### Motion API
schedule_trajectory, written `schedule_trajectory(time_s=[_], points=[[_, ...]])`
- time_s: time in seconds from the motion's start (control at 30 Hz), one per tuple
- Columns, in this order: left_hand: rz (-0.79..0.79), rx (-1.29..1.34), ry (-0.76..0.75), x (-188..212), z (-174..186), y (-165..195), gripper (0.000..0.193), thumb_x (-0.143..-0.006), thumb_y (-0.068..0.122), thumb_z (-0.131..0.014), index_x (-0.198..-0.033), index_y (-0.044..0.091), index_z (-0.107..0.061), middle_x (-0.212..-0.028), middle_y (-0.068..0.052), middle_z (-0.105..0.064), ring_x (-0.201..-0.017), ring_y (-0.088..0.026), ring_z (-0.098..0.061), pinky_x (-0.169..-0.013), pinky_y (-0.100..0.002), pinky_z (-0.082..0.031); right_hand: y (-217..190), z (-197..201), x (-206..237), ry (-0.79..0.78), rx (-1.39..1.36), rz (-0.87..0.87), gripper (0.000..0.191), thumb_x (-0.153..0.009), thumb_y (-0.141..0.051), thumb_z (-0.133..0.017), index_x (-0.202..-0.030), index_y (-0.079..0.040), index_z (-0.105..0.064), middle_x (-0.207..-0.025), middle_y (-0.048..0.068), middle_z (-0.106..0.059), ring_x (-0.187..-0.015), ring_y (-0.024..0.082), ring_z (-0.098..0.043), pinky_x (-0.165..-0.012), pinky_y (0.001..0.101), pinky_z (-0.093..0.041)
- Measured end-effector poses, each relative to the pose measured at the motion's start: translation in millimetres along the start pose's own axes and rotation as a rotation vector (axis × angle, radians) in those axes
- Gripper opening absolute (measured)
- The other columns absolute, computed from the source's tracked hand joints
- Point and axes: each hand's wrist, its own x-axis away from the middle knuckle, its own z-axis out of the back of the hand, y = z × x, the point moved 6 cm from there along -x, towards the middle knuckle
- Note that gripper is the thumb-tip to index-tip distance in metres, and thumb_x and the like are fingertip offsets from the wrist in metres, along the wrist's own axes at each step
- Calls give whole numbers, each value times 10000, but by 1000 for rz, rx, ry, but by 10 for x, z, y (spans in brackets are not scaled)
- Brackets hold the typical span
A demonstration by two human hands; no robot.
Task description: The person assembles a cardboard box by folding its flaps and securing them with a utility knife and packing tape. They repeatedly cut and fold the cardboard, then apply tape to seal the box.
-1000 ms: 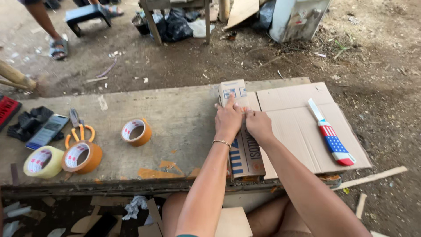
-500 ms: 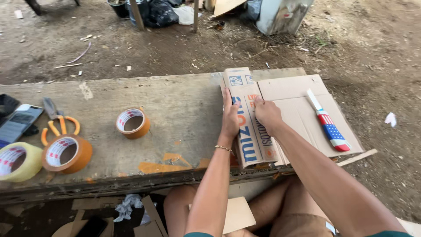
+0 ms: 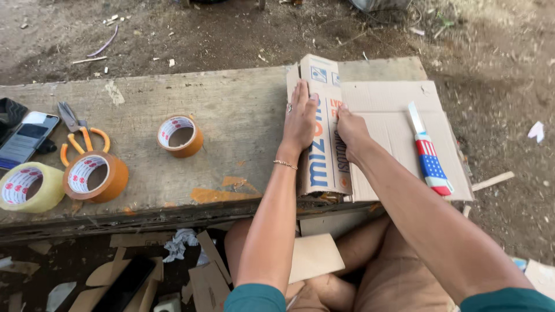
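A: Head view, looking down. We note a rough wooden worktop (image 3: pixel 231 110), grey and weathered, with orange-brown stains near its front edge. It stands on bare dirt ground (image 3: pixel 231 29) littered with twigs and small scraps.

B: Agreed. We see the folded cardboard box (image 3: pixel 324 133) lying flat at the worktop's right end, partly on a plain cardboard sheet (image 3: pixel 387 115) that overhangs the right edge.

A: Left hand (image 3: pixel 300 118) lies palm down on the box's left half, fingers (image 3: pixel 302 92) straight and close together, pressing flat. Right hand (image 3: pixel 350 130) rests on the box's right half; its fingers look bent down onto the card, but we cannot tell exactly how they lie.

B: On the sheet, right of the hands, a utility knife (image 3: pixel 426 153) with a striped red, white and blue handle, apart from both hands.

A: Left of the box we log a small roll of brown tape (image 3: pixel 180 136), then a larger brown roll (image 3: pixel 95 176) just beside a yellowish roll (image 3: pixel 29 186) at the front edge. Orange-handled scissors (image 3: pixel 78 130) lie behind them, a phone (image 3: pixel 29 138) at the far left.

B: Beneath the worktop: cardboard offcuts (image 3: pixel 208 277) on the dirt, and the person's knees.
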Motion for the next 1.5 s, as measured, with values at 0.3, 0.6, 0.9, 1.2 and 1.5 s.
schedule_trajectory(time_s=[0.3, 0.6, 0.9, 1.2, 1.5], points=[[104, -418, -92, 28, -253, 587, 792, -1002, 527, -351, -1626, 71, -178, -1718, -76, -169, -1593, -250, -119, -1277, -453, -68, 124, 233, 69, -231, -156, -189, 568, -1058, -484, -260, -1345, -104, -570, -1116, 130, -741, -937, 212, -753, -800, 436, -640], [119, -621, -146, 46, -489, 981, 819, -961, 507, -377, -1606, 40, -185, -1704, -90, -157, -1575, -249, -118, -1265, -467, -69, 160, 587, -95, 45, 47, 73, 543, -1067, -466, -430, -1268, -8, -641, -1108, 151, -751, -938, 245, -757, -784, 429, -593], [110, -684, -119, 88, -624, 1169, 814, -937, 472, -408, -1590, 17, -233, -1693, -108, -196, -1575, -264, -146, -1263, -489, -61, 35, 831, -145, 399, 356, 177, 508, -992, -517, -581, -1154, -50, -465, -1026, 166, -701, -947, 320, -689, -840, 463, -519], [105, -917, -145, 173, -1011, 1409, 790, -945, 429, -428, -1588, -3, -268, -1699, -117, -224, -1591, -257, -171, -1289, -489, -71, 308, 1103, -420, 249, 230, 294, 486, -1018, -473, -569, -1101, -9, -452, -1001, 185, -686, -888, 250, -663, -795, 417, -534], [110, -935, -188, 88, -1261, 1251, 724, -986, 435, -318, -1579, 38, -195, -1687, -87, -148, -1567, -278, -73, -1248, -556, -1, 681, 1141, 358, -317, -332, 541, 678, -1079, -417, -361, -1635, -35, -295, -1606, 61, -454, -1299, 127, -495, -915, 235, -403]])
